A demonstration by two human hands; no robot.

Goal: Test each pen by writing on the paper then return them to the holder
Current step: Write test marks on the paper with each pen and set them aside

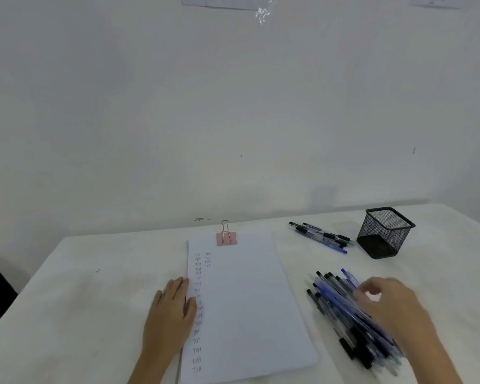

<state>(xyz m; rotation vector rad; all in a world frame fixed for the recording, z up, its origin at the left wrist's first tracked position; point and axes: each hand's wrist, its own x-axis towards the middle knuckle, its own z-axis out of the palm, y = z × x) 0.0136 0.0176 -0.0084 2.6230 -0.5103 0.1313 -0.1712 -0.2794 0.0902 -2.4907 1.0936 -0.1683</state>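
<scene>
On the white-covered table (81, 300), a stack of white paper (247, 300) lies lengthwise in front of the person, clamped at its far edge by a pink binder clip (227, 238) with one wire handle standing up. Down the sheet's left margin runs a long column of the handwritten word "Test", repeated line after line. A second, short column of four more "Test" entries sits beside its top. Some of the words are too faint to read.

The left hand (172, 309) lies flat with its fingers straight and relaxed, pressing on the left edge of the paper and partly on the cloth, grasping nothing.

To the right of the paper, a large pile of ballpoint pens (341, 303), clear-barrelled with blue and black caps, lies heaped on the cloth. The right hand (391, 300) is over the near part of this pile, fingers bent down among the pens. It is blurred, so whether it has hold of a pen cannot be told.

A smaller group of pens (322, 236) lies farther back, just left of the black wire-mesh pen holder (383, 234), which stands upright near the table's far right corner.

Two paper sheets (225, 1) are fixed high on the wall, and their print is unreadable.
</scene>
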